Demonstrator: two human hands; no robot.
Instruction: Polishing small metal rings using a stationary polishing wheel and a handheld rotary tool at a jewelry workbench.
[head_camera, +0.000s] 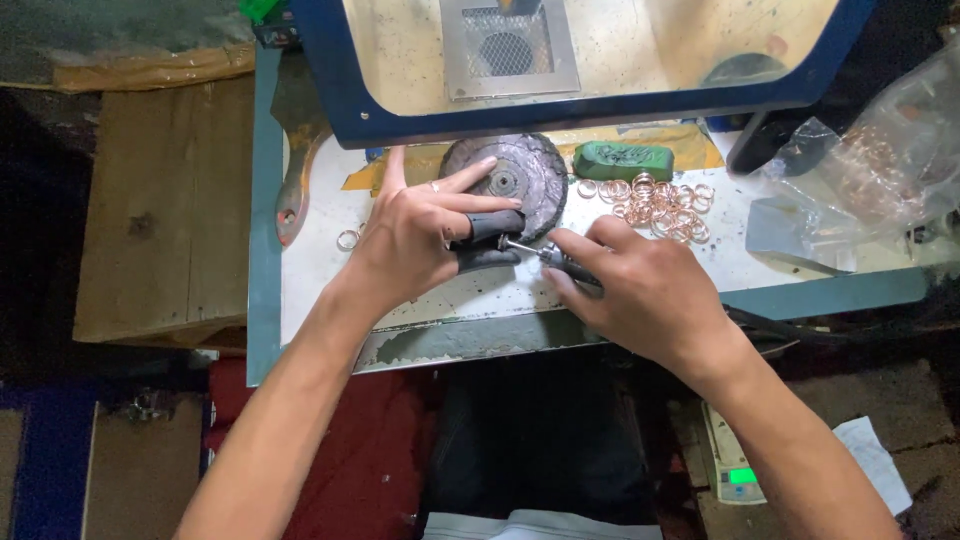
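Now the left hand (415, 235), fingers rubber-capped, steadies the buffing wheel (508, 180) while the right hand (640, 285) grips a thin tool (540, 254).

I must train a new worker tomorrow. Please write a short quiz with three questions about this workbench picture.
1. True or false: the left hand rests against the round dark grey buffing wheel.
2. What lies right of the wheel? A) a heap of small copper-coloured metal rings B) a heap of steel nails C) a red cloth
3. Fill in: the right hand holds a thin metal tool with a dark handle; its tip points toward the ____ hand.

Key: 1 true. 2 A. 3 left. The green oblong compound bar lies behind the rings.
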